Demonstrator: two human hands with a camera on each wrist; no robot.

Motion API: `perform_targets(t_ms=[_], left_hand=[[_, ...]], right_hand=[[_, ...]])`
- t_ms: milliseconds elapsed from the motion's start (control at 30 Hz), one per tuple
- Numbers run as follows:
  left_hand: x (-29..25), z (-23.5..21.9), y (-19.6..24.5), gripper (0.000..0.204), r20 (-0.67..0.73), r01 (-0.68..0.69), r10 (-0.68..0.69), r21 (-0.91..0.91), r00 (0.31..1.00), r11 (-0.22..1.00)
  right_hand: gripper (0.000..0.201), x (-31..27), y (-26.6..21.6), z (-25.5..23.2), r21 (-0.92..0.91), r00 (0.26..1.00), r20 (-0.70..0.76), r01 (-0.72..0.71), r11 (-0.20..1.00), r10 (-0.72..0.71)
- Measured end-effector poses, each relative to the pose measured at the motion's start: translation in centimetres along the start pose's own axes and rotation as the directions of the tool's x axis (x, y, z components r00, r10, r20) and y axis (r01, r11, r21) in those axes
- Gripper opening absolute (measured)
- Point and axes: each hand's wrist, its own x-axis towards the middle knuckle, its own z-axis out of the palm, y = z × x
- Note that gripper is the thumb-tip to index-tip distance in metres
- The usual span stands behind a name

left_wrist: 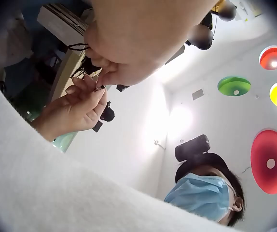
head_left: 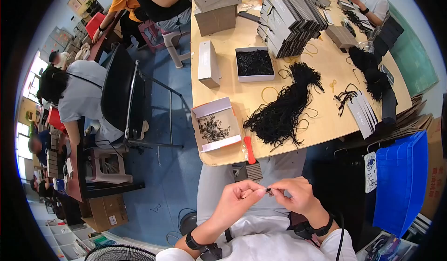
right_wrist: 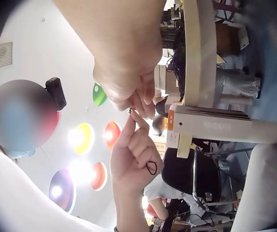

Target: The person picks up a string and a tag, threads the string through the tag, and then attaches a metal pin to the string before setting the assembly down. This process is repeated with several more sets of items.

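Above the lap, in front of the table edge, my left hand (head_left: 238, 202) and right hand (head_left: 298, 195) meet at the fingertips. Between them, thumbs and forefingers pinch a small dark piece (head_left: 269, 192), which shows a metallic glint in the right wrist view; its exact kind I cannot tell. A thin black cord (right_wrist: 151, 167) is held in the left hand, its loop sticking out beside the curled fingers. The right hand's fingertips grip the small piece from the other side. Nearest on the table is an open box (head_left: 219, 106) of small metal clips, beside a red-handled tool (head_left: 249, 150).
On the table (head_left: 223, 93) lie a large bundle of black cords (head_left: 284, 109), a white box (head_left: 256, 78) of small black parts and tall stacks of printed grey pieces (head_left: 279, 21). A blue bin (head_left: 400, 182) stands at the right. Other people sit around the room.
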Motion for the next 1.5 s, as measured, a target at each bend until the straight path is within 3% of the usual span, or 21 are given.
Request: perform_targets(t_ms=[200,267,300,367,500,567,700,767,833,900,933,1000,1033,1100,1133,1200,1233,1333,1400,1433,1500], left_hand=[[-0.1,-0.1,-0.5,0.014,0.009,-0.007,0.007,-0.012,1.0,1.0],[0.0,0.0,-0.9,0.015,-0.031,-0.075,0.075,-0.026,0.997,0.997],[0.0,0.1,-0.6,0.015,-0.032,-0.076,0.075,-0.026,0.997,0.997],[0.1,0.4,0.0,0.016,0.03,-0.054,0.052,0.07,0.998,0.996],[0.8,0.5,-0.8,0.014,0.037,-0.074,0.07,0.124,0.997,0.99],[0.5,0.4,-0.8,0.017,-0.041,-0.082,0.094,0.231,0.995,0.969],[-0.1,-0.2,-1.1,0.018,0.054,-0.115,0.104,0.283,0.993,0.952],[-0.6,-1.0,-2.4,0.016,0.154,-0.16,0.124,0.246,0.98,0.956],[-1.2,-1.3,-2.6,0.016,0.18,-0.138,0.096,0.239,0.979,0.961],[-1.3,-1.4,-2.4,0.016,0.171,-0.212,0.15,0.447,0.974,0.869],[-1.3,-1.7,-2.9,0.016,0.172,-0.215,0.153,0.446,0.973,0.869],[-0.9,-2.5,-4.1,0.016,0.217,-0.434,0.387,0.607,0.896,0.665],[-1.0,-2.5,-4.2,0.016,0.218,-0.437,0.39,0.607,0.894,0.663],[-1.2,-2.3,-4.1,0.014,0.035,-0.341,0.394,0.574,0.918,0.744],[-1.2,-2.2,-4.0,0.014,0.036,-0.346,0.399,0.574,0.916,0.743],[-1.0,-1.6,-3.8,0.011,-0.055,-0.342,0.508,0.676,0.86,0.653],[-0.8,-1.4,-3.9,0.011,-0.053,-0.348,0.513,0.675,0.857,0.651],[-0.1,-0.8,-4.5,0.011,-0.148,-0.372,0.565,0.615,0.812,0.696],[0.3,-0.4,-4.8,0.013,-0.126,-0.372,0.687,0.764,0.715,0.527],[0.5,-0.3,-4.9,0.013,-0.124,-0.374,0.69,0.765,0.713,0.524],[0.9,-0.2,-5.1,0.013,0.004,-0.401,0.817,0.872,0.576,0.279]], right_hand=[[0.019,-0.1,-0.2,0.7,0.018,0.996,-0.085,-0.005,1.0,0.007],[0.025,0.0,-0.4,0.9,0.227,0.982,-0.1,-0.133,0.965,0.159],[0.025,0.3,-0.6,0.7,0.227,0.982,-0.099,-0.132,0.965,0.158],[0.029,1.2,-1.1,0.0,0.085,0.99,0.058,-0.134,0.987,0.129],[0.019,0.7,-0.1,-0.6,-0.008,0.998,0.023,-0.054,0.999,0.054],[0.011,0.2,0.3,-1.1,-0.155,0.998,0.051,0.029,0.987,-0.022],[0.008,-0.9,-0.1,-1.6,-0.13,0.988,0.145,-0.026,0.991,0.045],[0.011,-1.7,0.2,-1.4,-0.12,0.989,0.137,0.071,0.99,-0.055],[0.01,-1.6,0.0,-1.4,-0.069,0.985,0.166,0.05,0.996,-0.038],[0.009,-2.0,-0.1,-1.7,-0.033,0.98,0.198,0.029,0.999,-0.022],[0.009,-2.3,0.1,-1.7,-0.037,0.982,0.187,-0.025,0.999,0.031],[0.009,-2.9,0.7,-1.7,-0.039,0.982,0.171,-0.073,0.997,0.078],[0.01,-3.2,1.1,-2.0,-0.022,0.98,0.161,-0.111,0.994,0.114],[0.012,-3.8,1.6,-2.5,-0.007,0.978,0.152,-0.146,0.989,0.146],[0.011,-4.0,1.8,-2.7,-0.003,0.976,0.092,-0.198,0.98,0.198],[0.006,-3.9,1.7,-3.0,0.057,0.967,-0.025,-0.254,0.966,0.255],[0.006,-4.1,1.8,-3.1,0.053,0.968,-0.026,-0.249,0.967,0.25],[0.002,-4.6,2.4,-3.0,0.233,0.889,-0.181,-0.377,0.897,0.421],[0.003,-5.1,3.2,-2.7,0.273,0.863,-0.21,-0.399,0.876,0.459],[0.004,-5.2,3.8,-2.5,0.316,0.834,-0.236,-0.419,0.851,0.498],[0.004,-5.4,4.5,-2.2,0.362,0.795,-0.247,-0.454,0.814,0.554]])
